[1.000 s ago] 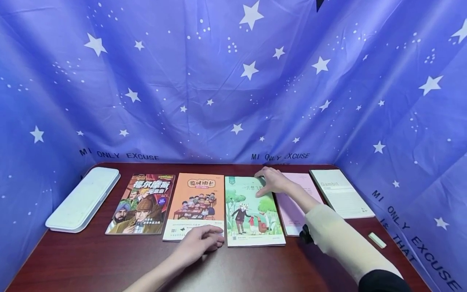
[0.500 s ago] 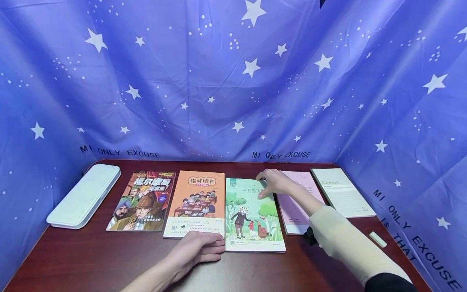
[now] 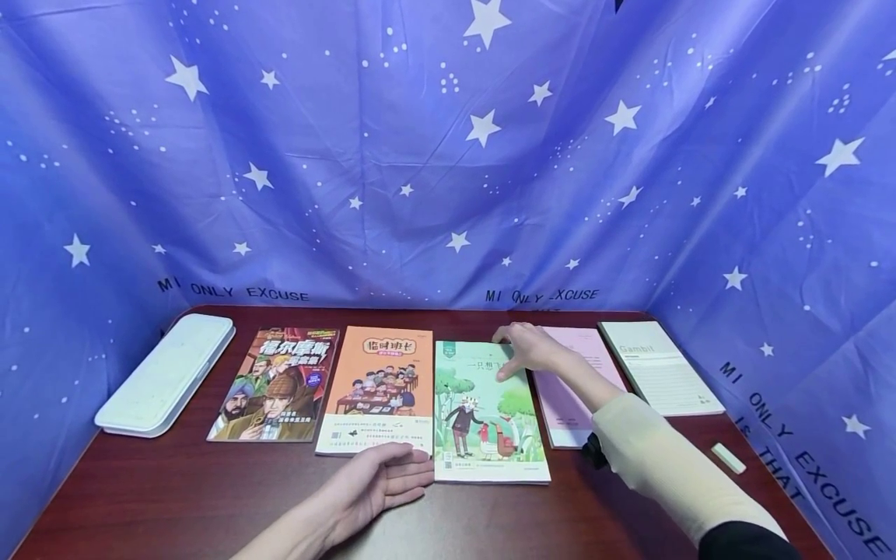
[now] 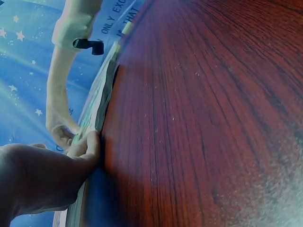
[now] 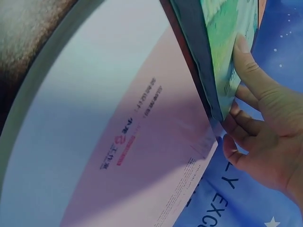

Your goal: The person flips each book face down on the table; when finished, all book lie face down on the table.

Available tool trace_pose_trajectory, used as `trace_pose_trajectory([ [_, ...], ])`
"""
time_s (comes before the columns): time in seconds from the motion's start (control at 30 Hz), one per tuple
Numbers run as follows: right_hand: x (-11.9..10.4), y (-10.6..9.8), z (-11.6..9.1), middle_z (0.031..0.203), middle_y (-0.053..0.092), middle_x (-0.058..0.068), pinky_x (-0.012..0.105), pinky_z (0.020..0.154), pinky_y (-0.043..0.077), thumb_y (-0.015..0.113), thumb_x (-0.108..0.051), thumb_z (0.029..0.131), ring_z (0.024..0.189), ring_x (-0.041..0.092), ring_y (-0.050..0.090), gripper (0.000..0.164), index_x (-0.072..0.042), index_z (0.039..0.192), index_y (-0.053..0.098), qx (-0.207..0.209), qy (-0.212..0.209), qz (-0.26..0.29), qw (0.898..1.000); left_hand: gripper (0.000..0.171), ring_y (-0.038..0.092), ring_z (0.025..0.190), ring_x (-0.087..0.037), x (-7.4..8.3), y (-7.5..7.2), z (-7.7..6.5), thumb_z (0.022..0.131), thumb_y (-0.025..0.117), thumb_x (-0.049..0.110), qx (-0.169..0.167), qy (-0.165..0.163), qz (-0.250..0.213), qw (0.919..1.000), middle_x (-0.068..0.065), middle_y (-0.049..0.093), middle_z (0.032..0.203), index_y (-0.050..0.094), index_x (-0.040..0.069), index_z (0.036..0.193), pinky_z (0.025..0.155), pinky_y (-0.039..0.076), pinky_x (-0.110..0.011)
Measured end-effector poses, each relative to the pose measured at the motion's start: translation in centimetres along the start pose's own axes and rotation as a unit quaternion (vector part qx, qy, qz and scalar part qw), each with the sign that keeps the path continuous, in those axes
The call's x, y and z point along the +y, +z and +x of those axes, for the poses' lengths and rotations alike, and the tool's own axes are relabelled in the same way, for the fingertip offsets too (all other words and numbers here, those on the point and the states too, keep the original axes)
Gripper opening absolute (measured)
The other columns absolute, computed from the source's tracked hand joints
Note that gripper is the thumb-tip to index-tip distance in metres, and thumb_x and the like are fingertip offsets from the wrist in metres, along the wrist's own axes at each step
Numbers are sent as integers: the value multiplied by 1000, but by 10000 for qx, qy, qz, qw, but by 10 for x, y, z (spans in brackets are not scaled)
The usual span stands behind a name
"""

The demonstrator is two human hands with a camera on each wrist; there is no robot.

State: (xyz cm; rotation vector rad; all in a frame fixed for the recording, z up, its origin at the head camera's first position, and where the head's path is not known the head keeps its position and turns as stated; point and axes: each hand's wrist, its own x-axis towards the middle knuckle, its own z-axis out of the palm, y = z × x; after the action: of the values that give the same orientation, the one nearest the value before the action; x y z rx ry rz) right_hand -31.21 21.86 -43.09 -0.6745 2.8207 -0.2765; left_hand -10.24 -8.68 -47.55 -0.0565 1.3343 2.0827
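A green picture book [image 3: 483,404] lies in the middle of the row on the table. My right hand [image 3: 528,348] holds its top right corner, with the thumb on the cover and the fingers at the top edge, as the right wrist view shows. My left hand [image 3: 381,484] lies at the book's lower left corner, fingers straight and palm turned toward the book, fingertips right at its edge. Left of it lies an orange book [image 3: 381,381], its lower right corner partly behind my left hand. A pink book [image 5: 118,142] lies on the right, partly covered by my right forearm.
A white pencil case [image 3: 164,373] and a comic-style detective book [image 3: 276,389] lie on the left. At the right are a white notebook [image 3: 661,369] and a small pale eraser [image 3: 729,458]. A blue starry curtain [image 3: 420,155] encloses the table [image 3: 504,521].
The green book has slid slightly toward me with my right hand on it. My left hand has turned its palm toward the book and come up to the lower left corner.
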Motion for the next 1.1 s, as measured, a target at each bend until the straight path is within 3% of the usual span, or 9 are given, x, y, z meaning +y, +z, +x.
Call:
trace_pose_trajectory([
  [0.33, 4, 4, 2, 125, 66, 16, 54, 105, 51, 96, -43, 66, 120, 35, 60, 79, -6, 128, 65, 55, 84, -85, 9999, 67, 57, 136, -40, 3, 6, -3, 105, 46, 33, -28, -93, -233, 9997, -37, 52, 144, 36, -21, 144, 118, 46, -51],
  [0.73, 4, 5, -1, 123, 65, 14, 53, 102, 51, 97, -42, 64, 117, 32, 61, 80, -6, 127, 64, 135, 81, -29, 9999, 65, 65, 127, -35, 4, 13, 0, 104, 42, 34, 209, -135, 259, 9994, -33, 60, 138, 43, -19, 141, 110, 53, -43],
  [0.97, 6, 7, 1, 132, 65, 17, 56, 107, 48, 96, -43, 65, 125, 38, 59, 78, -7, 127, 63, 90, 66, 12, 9999, 60, 72, 107, -23, 6, 21, 1, 100, 49, 31, 621, -81, 126, 9980, -28, 68, 128, 48, -18, 134, 94, 58, -28],
  [1.1, 6, 8, 3, 134, 65, 17, 57, 108, 47, 96, -43, 66, 127, 39, 58, 78, -7, 127, 63, 50, 75, 6, 10000, 54, 72, 100, -20, 5, 25, 1, 97, 53, 27, 882, -13, -4, 9961, -23, 71, 121, 50, -17, 130, 94, 61, -30],
])
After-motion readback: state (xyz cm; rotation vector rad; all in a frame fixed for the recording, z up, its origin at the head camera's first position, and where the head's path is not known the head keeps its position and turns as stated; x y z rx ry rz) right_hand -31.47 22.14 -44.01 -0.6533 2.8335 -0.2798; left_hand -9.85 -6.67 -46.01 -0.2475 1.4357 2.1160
